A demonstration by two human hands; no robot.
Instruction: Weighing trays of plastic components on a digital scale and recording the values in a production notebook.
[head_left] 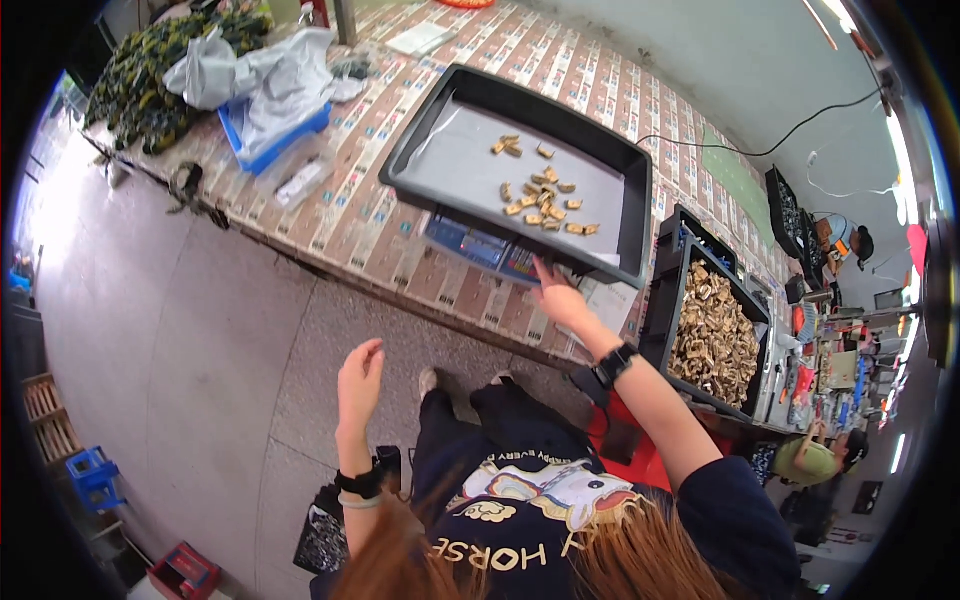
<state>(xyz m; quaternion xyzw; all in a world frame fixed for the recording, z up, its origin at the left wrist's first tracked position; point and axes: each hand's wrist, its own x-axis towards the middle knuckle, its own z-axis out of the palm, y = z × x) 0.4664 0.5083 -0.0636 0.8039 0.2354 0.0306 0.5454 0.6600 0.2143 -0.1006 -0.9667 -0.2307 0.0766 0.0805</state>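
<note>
My right hand (562,300) reaches to the table's front edge, its index finger stretched out onto the button panel of a blue weighing scale (465,244). A large black tray (415,150) rests on top of the scale, hiding most of it. Small brass-coloured curved parts (545,195) lie in a loose cluster on the tray's pale lining, with several others apart from it. My left hand (361,378) hangs in the air before the table, fingers loosely extended and nothing in it.
Right of the scale stands a black crate (765,335) heaped with brass-coloured parts (715,330). At the left are a blue bin (262,150) with plastic bags and a dark green-yellow pile (150,85). A cable (770,150) runs along the wall. Another person (815,458) works far right.
</note>
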